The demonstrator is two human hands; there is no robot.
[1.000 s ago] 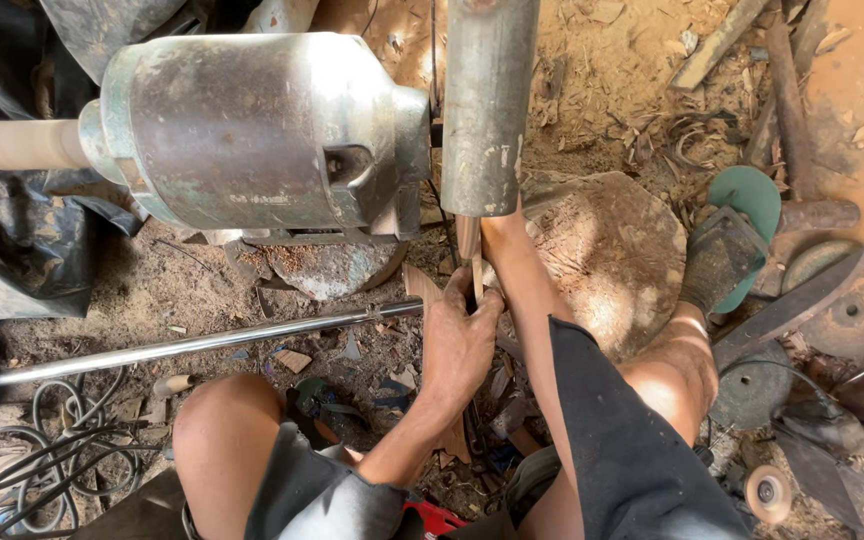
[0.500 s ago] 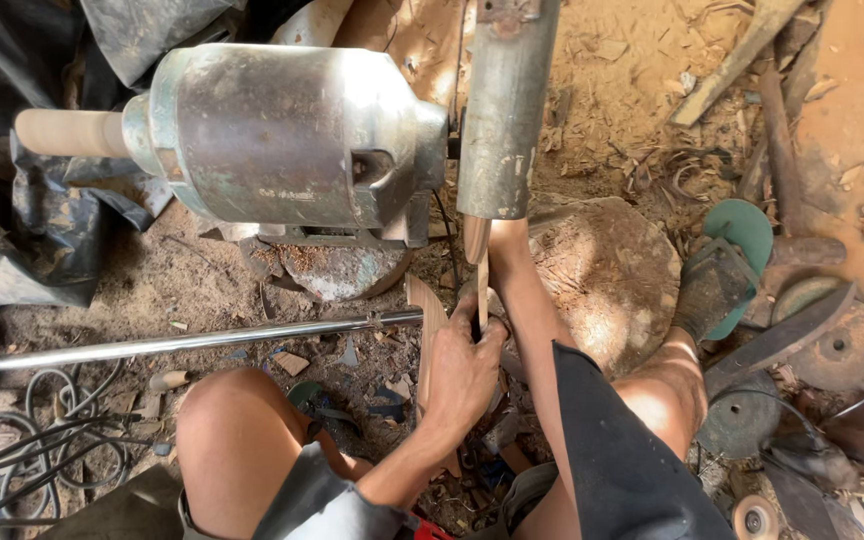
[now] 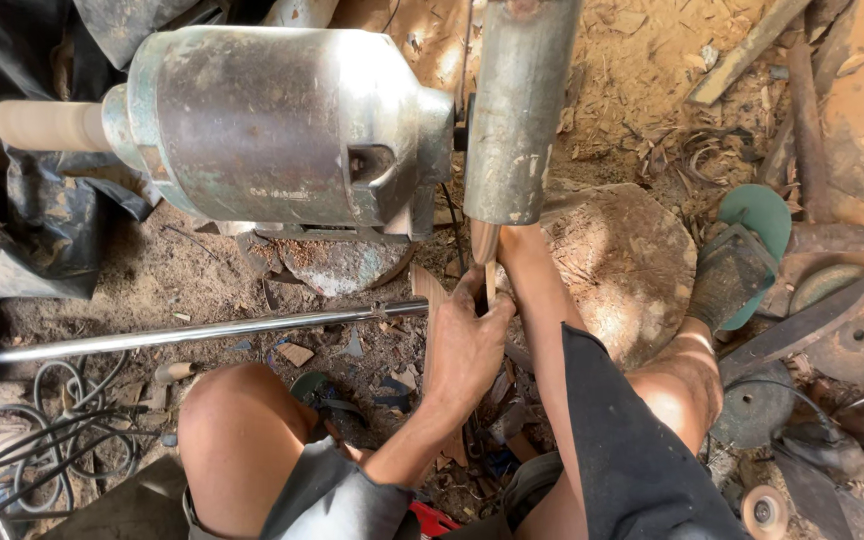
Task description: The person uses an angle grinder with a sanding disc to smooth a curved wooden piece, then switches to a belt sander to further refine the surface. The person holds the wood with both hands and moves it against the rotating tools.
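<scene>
The left hand (image 3: 467, 345) has its fingers curled tight around a thin wooden strip (image 3: 489, 262), which stands nearly upright just under the lower end of a grey metal cylinder (image 3: 518, 110). The right hand seems hidden behind that cylinder, so its grip cannot be told. Beside them sits a large motor housing (image 3: 272, 125), above a steel rod (image 3: 202, 332) lying across the dirt floor (image 3: 182, 270), near a round wooden block (image 3: 627, 265).

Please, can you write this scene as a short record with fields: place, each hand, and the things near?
place: dirt floor with wood chips, seen from above
left hand: grips a thin wooden strip under a grey cylinder
right hand: not visible; the forearm goes up beside the strip
near things: metal motor housing, steel rod, round stone, green sandal, cables
</scene>
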